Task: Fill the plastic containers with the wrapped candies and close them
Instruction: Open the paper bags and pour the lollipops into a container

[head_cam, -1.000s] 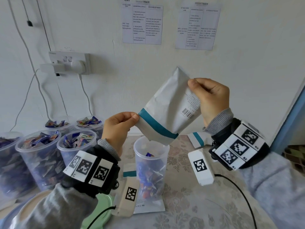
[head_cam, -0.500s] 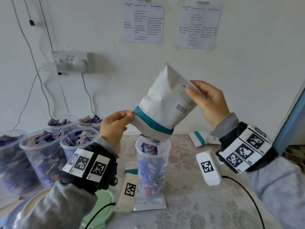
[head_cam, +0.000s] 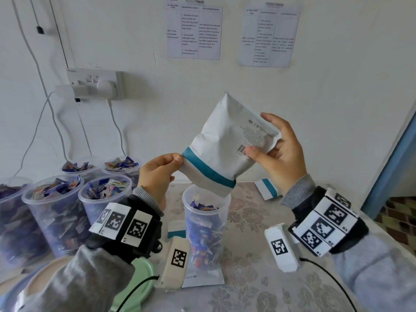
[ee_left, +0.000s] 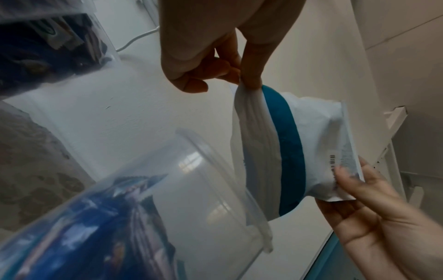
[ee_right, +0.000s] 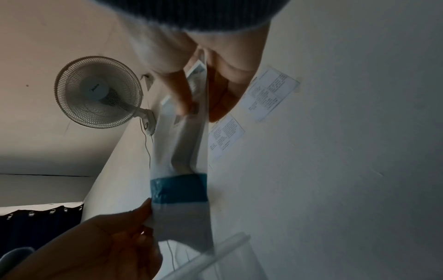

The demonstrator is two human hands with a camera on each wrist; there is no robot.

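Tipping a white pouch (head_cam: 227,152) with a teal band mouth-down over a clear plastic container (head_cam: 206,224), a person works at a table covered in a pale floral-patterned cloth (head_cam: 254,287). Nearest the camera, grey sleeves and wrist rigs bearing black-and-white marker tags frame the scene, and a pale green lid (head_cam: 139,278) lies at the table's near left edge. The left hand (head_cam: 157,174) pinches the pouch's lower corner between thumb and fingertips; the right hand (head_cam: 281,154) grips the upper end, thumb pressed near the barcode and fingers curled behind. The container stands on a flat white packet between the forearms, roughly two-thirds full of wrapped candies (head_cam: 202,230) in blue wrappers, the pouch's open end just inside its rim. Farther left, several open tubs (head_cam: 56,212) sit heaped with candies. A torn teal-striped strip (head_cam: 267,189) lies at the table's far edge. Beyond, a white wall carries a socket with plugged-in cables (head_cam: 96,85) and two printed sheets (head_cam: 193,32). The right wrist view shows a wall-mounted fan (ee_right: 97,92) higher up.
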